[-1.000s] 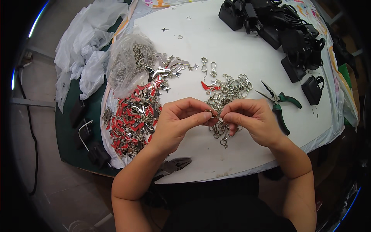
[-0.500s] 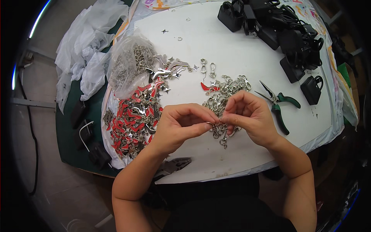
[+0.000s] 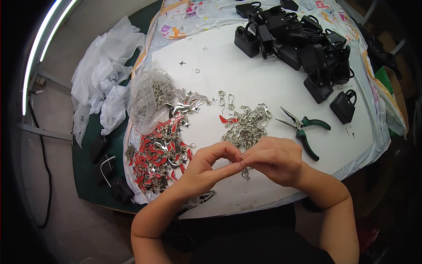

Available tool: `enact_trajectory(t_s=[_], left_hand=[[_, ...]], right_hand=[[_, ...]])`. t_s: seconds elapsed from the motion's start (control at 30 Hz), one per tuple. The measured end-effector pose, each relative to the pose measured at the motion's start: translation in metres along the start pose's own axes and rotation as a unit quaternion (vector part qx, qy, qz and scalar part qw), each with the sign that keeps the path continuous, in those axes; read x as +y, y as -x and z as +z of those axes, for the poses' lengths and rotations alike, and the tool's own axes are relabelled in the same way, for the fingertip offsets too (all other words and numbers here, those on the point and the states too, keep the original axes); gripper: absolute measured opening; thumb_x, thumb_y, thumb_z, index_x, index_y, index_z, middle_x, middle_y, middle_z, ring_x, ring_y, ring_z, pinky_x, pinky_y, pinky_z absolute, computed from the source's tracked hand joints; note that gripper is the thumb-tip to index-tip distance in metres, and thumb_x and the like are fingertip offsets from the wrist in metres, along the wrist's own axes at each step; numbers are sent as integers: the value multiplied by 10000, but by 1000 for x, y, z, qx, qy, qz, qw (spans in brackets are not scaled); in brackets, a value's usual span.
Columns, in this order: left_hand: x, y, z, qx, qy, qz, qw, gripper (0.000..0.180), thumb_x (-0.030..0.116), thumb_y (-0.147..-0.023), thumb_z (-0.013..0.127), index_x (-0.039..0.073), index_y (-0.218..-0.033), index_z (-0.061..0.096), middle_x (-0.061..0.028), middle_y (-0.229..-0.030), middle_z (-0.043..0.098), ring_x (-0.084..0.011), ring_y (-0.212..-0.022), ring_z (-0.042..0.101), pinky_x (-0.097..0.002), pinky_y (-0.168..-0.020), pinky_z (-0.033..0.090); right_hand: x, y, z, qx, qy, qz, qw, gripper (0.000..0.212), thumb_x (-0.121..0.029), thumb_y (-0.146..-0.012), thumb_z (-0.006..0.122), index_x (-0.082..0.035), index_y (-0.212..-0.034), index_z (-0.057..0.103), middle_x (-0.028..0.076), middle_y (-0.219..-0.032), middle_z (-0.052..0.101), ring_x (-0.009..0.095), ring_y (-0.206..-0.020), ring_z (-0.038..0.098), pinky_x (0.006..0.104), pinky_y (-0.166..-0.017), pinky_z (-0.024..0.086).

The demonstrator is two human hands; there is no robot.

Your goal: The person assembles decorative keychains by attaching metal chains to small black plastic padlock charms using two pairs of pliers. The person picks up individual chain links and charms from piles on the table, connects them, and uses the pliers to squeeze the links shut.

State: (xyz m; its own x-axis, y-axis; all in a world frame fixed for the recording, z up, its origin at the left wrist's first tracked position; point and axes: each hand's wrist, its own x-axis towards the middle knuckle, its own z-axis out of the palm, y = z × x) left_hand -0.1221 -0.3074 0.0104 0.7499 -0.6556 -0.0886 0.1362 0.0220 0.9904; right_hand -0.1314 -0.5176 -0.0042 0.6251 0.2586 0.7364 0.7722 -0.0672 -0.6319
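Note:
Near the front of the white board, my left hand [image 3: 210, 169] and my right hand [image 3: 278, 162] meet fingertip to fingertip. Thumb and index finger of the left one pinch together; the right one's fingers are closed, its back turned up. What they hold is tiny and mostly covered by the fingers. Just beyond them lies a heap of silver swivel clasps [image 3: 246, 132], with a single red shoe charm [image 3: 228, 119] at its left edge. Left of my hands spreads a pile of red and silver high-heel shoe charms [image 3: 154, 160].
Green-handled pliers [image 3: 303, 127] lie right of the clasps. Small black handbags [image 3: 288, 39] are heaped at the far right. A clear plastic bag [image 3: 149, 99] of metal rings stands left, beside white crumpled plastic [image 3: 103, 72]. A dark tool [image 3: 200, 200] lies partly under my left forearm.
The view has tilted, so the near things sit lower in it. My right hand has rolled over, its back now facing up and its fingers more folded. Both hands remain together.

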Motion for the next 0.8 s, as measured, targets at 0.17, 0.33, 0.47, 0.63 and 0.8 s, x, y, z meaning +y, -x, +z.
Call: enact_trajectory(t_s=[0.17,0.33,0.47,0.63,0.8], left_hand=[[13,-12,-3,-5,-118,73,990,96,47,-914,661,-11,-987,638,-65,-939,648,-146,-900,604,-303,-838,470],[24,-22,-5,-35,-141,53,988,64,-5,-902,620,-18,-961,641,-84,-929,654,-162,-896,595,-305,-832,449],[23,-36,-2,-16,-138,96,986,66,50,-924,646,-15,-930,639,-68,-868,647,-148,-815,602,-290,-759,466],[29,-66,4,24,-166,153,974,52,44,-918,639,-8,-914,643,-57,-850,642,-120,-793,586,-267,-744,459],[24,-118,3,-19,-106,125,986,51,30,-926,643,-20,-930,655,-54,-908,652,-119,-864,580,-268,-807,442]], right_hand=[[0,-3,-12,-8,57,-36,998,279,59,-696,738,-24,-958,683,70,-804,679,204,-637,637,288,-543,516],[4,-3,-20,-9,42,-36,998,278,65,-698,723,-36,-956,695,59,-802,677,202,-635,633,293,-531,514],[-1,-9,-24,23,22,34,999,213,20,-767,770,-27,-964,704,79,-825,700,199,-666,654,283,-573,513],[-1,-13,-29,120,34,150,981,140,0,-811,762,-29,-935,704,78,-855,701,184,-748,656,279,-676,513],[14,-11,-39,245,-49,224,942,70,5,-873,708,8,-940,688,91,-963,697,151,-865,654,274,-787,525]])
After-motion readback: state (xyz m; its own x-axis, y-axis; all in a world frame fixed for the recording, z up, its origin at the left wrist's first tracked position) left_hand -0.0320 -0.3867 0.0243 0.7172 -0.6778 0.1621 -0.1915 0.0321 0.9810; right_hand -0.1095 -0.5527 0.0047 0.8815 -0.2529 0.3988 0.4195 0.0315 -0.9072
